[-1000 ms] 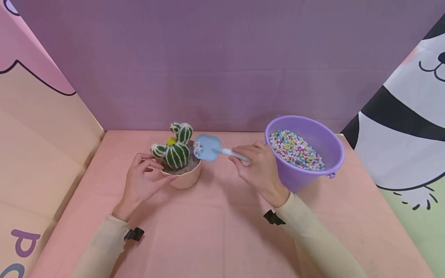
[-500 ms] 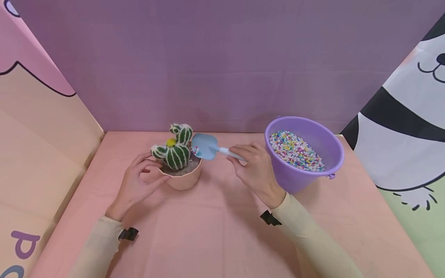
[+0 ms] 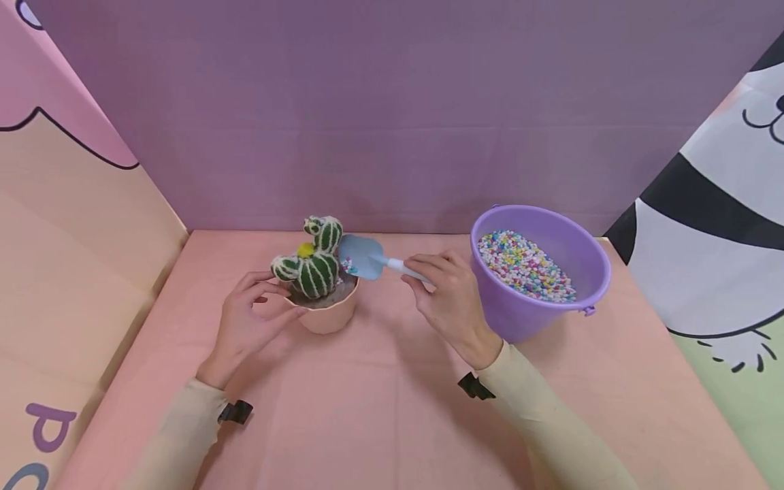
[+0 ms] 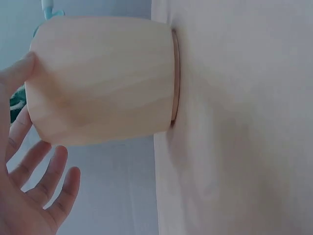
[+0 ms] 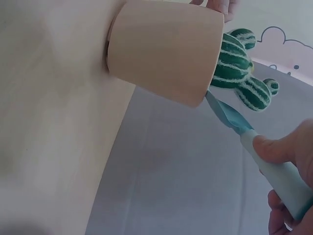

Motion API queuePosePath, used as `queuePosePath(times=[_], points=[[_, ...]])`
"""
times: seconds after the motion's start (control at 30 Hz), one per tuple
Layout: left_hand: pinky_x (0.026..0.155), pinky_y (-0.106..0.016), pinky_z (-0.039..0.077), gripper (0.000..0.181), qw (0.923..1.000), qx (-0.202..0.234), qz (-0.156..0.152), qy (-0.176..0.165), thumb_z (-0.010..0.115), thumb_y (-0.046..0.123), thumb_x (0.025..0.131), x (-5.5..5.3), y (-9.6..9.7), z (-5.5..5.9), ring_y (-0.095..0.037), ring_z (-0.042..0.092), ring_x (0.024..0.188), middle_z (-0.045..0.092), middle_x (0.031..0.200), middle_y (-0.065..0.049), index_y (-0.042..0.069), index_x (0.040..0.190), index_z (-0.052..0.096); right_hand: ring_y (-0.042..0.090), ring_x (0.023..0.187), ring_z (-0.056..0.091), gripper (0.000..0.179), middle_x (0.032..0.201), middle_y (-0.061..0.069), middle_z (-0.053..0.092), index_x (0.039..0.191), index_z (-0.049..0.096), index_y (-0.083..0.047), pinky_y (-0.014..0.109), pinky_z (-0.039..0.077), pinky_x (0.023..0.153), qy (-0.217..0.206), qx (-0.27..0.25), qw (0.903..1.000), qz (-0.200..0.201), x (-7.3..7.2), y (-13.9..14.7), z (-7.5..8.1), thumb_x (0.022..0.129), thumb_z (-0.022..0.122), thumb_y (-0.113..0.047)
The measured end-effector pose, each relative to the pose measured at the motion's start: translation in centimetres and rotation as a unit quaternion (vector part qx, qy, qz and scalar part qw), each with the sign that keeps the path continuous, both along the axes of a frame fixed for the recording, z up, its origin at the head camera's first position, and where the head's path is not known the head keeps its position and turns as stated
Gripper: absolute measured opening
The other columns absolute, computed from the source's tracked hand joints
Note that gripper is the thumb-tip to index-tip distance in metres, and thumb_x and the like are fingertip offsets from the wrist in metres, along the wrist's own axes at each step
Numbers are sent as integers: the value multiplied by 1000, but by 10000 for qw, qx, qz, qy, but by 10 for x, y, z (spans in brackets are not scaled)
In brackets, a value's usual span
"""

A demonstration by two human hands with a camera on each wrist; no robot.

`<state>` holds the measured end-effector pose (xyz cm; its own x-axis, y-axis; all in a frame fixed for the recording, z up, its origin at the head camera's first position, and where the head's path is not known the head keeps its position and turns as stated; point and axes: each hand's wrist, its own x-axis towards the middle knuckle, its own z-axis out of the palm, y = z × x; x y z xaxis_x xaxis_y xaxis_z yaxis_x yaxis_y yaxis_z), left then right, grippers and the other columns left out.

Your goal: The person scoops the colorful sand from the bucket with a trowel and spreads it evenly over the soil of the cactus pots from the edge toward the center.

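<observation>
A green cactus with white stripes and a yellow bloom stands in a peach flowerpot filled with grey soil. My left hand grips the pot's near left rim, thumb in front and fingertips behind it; the left wrist view shows the thumb on the rim. My right hand holds the pale handle of a small blue toy shovel. Its blade tilts down over the right rim of the pot, next to the cactus, with a few coloured beads at its tip. From the right wrist, the blade overlaps the rim.
To the right of my right hand stands a purple bucket, part full of multicoloured beads. A pink cloth covers the table, with a purple backdrop behind and printed panels at both sides.
The shovel has shifted slightly left and its blade tilts further over the pot. Fewer beads lie on it than a second ago. My left hand keeps hold of the pot.
</observation>
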<state>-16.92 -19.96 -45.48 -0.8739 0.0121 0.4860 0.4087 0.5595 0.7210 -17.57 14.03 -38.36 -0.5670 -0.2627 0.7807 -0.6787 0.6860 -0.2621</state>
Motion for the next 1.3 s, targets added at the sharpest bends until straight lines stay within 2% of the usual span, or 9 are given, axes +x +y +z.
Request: queuePosePath(times=[0.1, 0.33, 0.53, 0.7, 0.77, 0.93, 1.3], points=[[86, -28, 50, 32, 9998, 111, 139, -19, 101, 17, 69, 2, 6, 0, -20, 62, 122, 70, 122, -6, 10, 91, 79, 29, 87, 67, 25, 104, 10, 83, 104, 84, -3, 38, 57, 74, 21, -37, 10000, -13, -1, -1, -1, 80, 92, -3], [86, -42, 56, 34, 9989, 284, 360, -31, 101, 19, 70, 9, 16, -2, -31, 64, 125, 69, 125, -11, 5, 92, 79, 31, 88, 67, 25, 102, 10, 83, 103, 84, -3, 39, 56, 75, 213, -114, 9997, -7, -3, -4, -3, 79, 91, -1], [85, -30, 52, 33, 9999, 14, 155, 22, 100, 18, 72, 6, 7, 2, -26, 64, 125, 70, 127, -7, 9, 96, 79, 31, 88, 66, 25, 103, 10, 83, 103, 84, -3, 39, 55, 75, 269, -176, 9995, -32, -4, -4, -4, 79, 92, -1], [85, -21, 53, 37, 9997, -150, -165, -44, 97, 17, 76, 1, -5, 2, -23, 61, 132, 69, 140, -5, 11, 106, 77, 31, 89, 67, 25, 103, 10, 82, 103, 84, -2, 40, 55, 74, 296, -195, 9994, -30, -3, -5, -5, 80, 91, 1], [85, -21, 54, 36, 9996, -159, -213, -63, 97, 18, 77, 0, -7, 1, -23, 61, 133, 68, 142, -5, 11, 107, 77, 31, 88, 67, 24, 103, 10, 82, 103, 84, -2, 40, 55, 75, 271, -166, 9995, -29, -3, -5, -5, 80, 90, 1], [84, -27, 56, 34, 9998, -121, -142, -23, 97, 17, 76, 1, -5, -1, -23, 63, 129, 69, 140, -7, 8, 103, 77, 30, 89, 66, 24, 105, 10, 82, 105, 83, -2, 39, 55, 77, 170, -106, 9998, -24, -2, -4, -6, 83, 89, -1], [84, -28, 53, 34, 9999, 27, 59, 90, 99, 18, 73, 3, 1, -1, -22, 65, 124, 72, 129, -6, 8, 98, 79, 33, 93, 70, 28, 104, 14, 81, 108, 82, 1, 42, 59, 79, -114, 21, 9999, -80, -2, 0, -8, 82, 91, -4]])
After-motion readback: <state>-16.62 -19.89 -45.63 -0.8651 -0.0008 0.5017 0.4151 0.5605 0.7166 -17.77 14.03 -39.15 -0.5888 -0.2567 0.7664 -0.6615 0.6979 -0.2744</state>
